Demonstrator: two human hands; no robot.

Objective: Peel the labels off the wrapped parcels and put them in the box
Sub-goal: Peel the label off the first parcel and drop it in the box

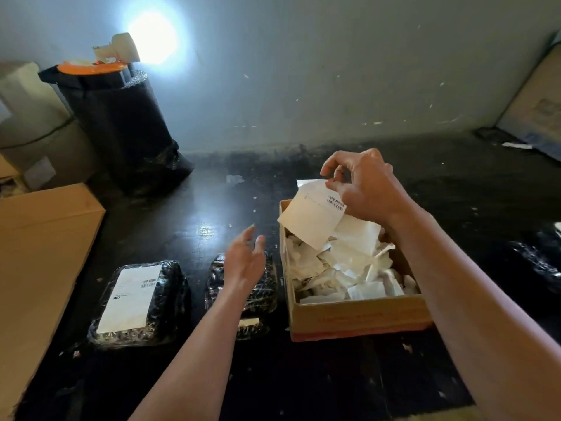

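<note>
Right hand pinches a peeled label over the box; left hand slack, empty.
Dropping step, I judge; next calls for release, then the labelled parcel at 8 o'clock.

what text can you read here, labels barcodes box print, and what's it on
Nothing here reads as clear words or numbers.
On the peeled label pinched by the right hand: barcodes and small print, too blurred to read.
On the stuck label of the left wrapped parcel: two barcodes and small print, too small to read.
On the cardboard box front wall: a faint reddish printed line, too blurred to read.
</note>
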